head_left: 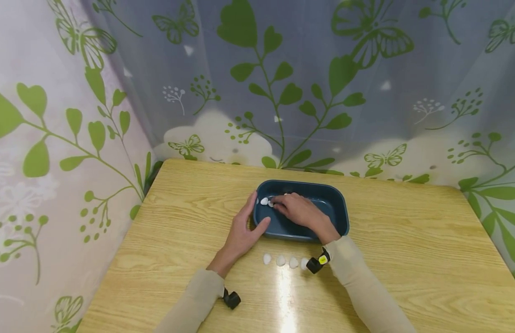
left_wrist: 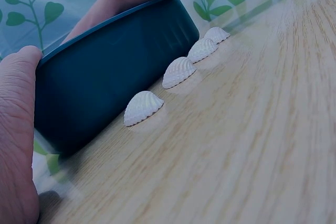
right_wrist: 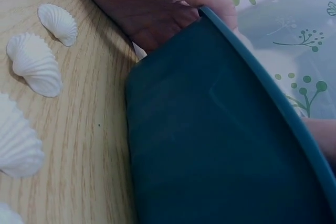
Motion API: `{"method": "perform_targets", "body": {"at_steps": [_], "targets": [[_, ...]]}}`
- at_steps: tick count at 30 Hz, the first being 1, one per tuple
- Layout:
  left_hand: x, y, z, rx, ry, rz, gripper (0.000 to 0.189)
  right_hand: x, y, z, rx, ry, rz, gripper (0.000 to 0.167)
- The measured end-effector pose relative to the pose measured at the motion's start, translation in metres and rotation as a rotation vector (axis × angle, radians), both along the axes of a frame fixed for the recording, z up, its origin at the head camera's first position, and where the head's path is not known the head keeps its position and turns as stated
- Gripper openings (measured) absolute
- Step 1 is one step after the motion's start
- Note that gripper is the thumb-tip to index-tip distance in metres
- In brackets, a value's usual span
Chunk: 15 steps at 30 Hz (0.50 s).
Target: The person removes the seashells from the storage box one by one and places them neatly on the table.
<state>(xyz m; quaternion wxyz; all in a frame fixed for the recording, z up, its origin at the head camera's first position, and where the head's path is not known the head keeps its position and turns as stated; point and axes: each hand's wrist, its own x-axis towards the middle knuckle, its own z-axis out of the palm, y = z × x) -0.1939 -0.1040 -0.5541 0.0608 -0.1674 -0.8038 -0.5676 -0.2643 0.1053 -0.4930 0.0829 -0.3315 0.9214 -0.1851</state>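
Note:
A dark blue rectangular tub (head_left: 342, 217) stands on the table. My left hand (head_left: 242, 233) rests against its left end, fingers straight along the outside and thumb over the front corner of the rim. Inside the tub, my right hand (head_left: 300, 210) reaches to the left, its thumb and fingertips curled at a small seashell (head_left: 271, 203) and pinching it. Just left of that lies another white seashell (head_left: 263, 201). In the left wrist view, several ribbed white seashells (left_wrist: 143, 107) lie in a row along the tub's front side.
The light wooden table (head_left: 190, 199) reaches back to a curtain (head_left: 299, 92) printed with green leaves and butterflies. A second patterned cloth (head_left: 53, 185) hangs along the left side. The right wrist's camera (head_left: 314, 265) overlaps the rightmost shell of the row in the head view.

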Motion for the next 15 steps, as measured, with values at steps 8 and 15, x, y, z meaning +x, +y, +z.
{"method": "perform_targets", "body": {"at_steps": [8, 15], "targets": [[-0.0005, -0.0004, -0.0006, 0.006, 0.007, -0.008, 0.08, 0.0014, -0.0023, -0.0011, -0.025, 0.008, 0.017, 0.029], [-0.0013, 0.0001, -0.0018, 0.006, 0.006, -0.004, 0.08, 0.0044, -0.0034, 0.0015, -0.027, 0.018, 0.025, 0.026]]}}
